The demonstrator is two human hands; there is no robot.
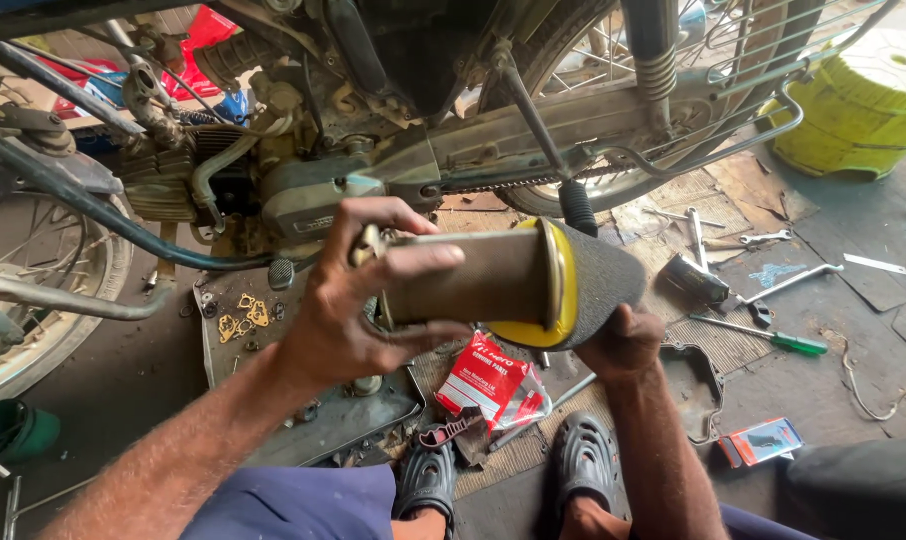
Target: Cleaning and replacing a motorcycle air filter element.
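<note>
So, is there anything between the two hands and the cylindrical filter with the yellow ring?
Nothing visible. The left hand grips the brown cylindrical filter with the yellow ring directly, fingers wrapped over it. The right hand supports its dark grey foam end from below.

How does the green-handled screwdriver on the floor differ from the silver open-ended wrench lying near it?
The green-handled screwdriver has a coloured plastic grip and a thin round shaft; the silver open-ended wrench is bare flat metal all over. The screwdriver looks longer and lies nearer the person's right hand; the wrench lies further back, toward the motorcycle's rear wheel. Both lie flat on the floor, untouched.
</note>
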